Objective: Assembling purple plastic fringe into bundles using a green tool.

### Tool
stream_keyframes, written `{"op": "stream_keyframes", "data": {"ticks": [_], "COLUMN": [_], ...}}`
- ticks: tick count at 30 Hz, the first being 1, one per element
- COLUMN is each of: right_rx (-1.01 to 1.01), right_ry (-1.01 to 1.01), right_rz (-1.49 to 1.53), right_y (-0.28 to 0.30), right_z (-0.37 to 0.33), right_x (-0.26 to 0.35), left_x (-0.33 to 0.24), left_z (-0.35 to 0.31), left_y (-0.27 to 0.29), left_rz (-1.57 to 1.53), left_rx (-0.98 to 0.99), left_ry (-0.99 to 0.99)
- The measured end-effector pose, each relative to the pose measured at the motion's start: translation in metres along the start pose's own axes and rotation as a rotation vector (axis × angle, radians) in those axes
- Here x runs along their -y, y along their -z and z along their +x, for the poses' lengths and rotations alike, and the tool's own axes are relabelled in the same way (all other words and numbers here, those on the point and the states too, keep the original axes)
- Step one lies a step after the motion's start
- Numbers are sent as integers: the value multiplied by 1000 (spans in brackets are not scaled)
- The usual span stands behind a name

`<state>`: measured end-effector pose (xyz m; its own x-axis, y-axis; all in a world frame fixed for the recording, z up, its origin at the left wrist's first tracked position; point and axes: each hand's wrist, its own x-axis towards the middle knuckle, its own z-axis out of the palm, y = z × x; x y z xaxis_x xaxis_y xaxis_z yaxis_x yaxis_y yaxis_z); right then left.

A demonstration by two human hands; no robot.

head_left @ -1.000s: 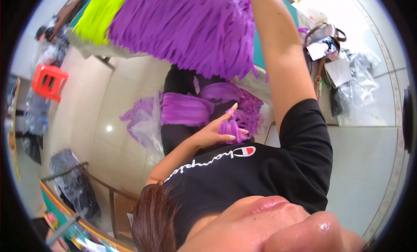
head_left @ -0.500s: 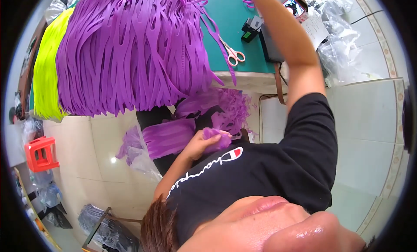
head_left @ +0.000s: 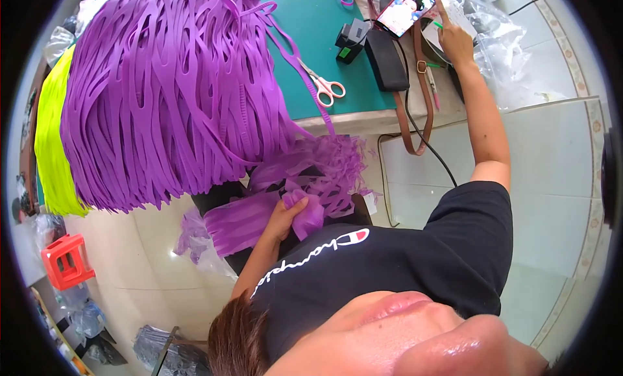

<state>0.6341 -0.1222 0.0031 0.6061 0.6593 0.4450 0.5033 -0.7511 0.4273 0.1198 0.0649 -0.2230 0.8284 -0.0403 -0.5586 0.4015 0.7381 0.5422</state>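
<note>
Above my lap, my left hand (head_left: pixel 285 219) is closed on a crumpled, thin purple piece (head_left: pixel 309 215), whose exact kind I cannot make out. Beside it lies a flat bundle of purple strips (head_left: pixel 241 225) across my legs. At the table's far right, my right hand (head_left: pixel 456 44) reaches to a phone (head_left: pixel 407 11) with a lit screen. The index finger is stretched out at the phone's right edge, and nothing shows held in that hand. A thick pile of purple rubber straps (head_left: pixel 175 97) hangs over the table's front edge.
On the green table mat (head_left: pixel 305 19) are white-handled scissors (head_left: pixel 328 90) and a small black box (head_left: pixel 352 40). A black case (head_left: pixel 387 60), brown strap (head_left: pixel 422 110) and cable sit nearby. Yellow straps (head_left: pixel 55 139) hang at left; a red stool (head_left: pixel 67 262) stands below.
My right hand has come into view at the phone, the arm swinging right. The view has shifted, showing more of the table's right end. My left hand keeps its hold on the purple piece.
</note>
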Motion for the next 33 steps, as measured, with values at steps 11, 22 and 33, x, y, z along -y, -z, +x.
{"op": "stream_keyframes", "data": {"ticks": [11,22,33], "right_rx": [-66,-132,-139], "right_ry": [34,98,126], "right_rz": [-78,-128,-81], "right_y": [-19,-11,-9], "right_z": [9,-24,-39], "right_x": [13,18,13], "left_x": [1,-12,-10], "left_z": [3,-5,-3], "left_y": [-1,-5,-5], "left_rz": [40,20,65], "left_rx": [-25,148,168], "left_ry": [21,-43,-60]}}
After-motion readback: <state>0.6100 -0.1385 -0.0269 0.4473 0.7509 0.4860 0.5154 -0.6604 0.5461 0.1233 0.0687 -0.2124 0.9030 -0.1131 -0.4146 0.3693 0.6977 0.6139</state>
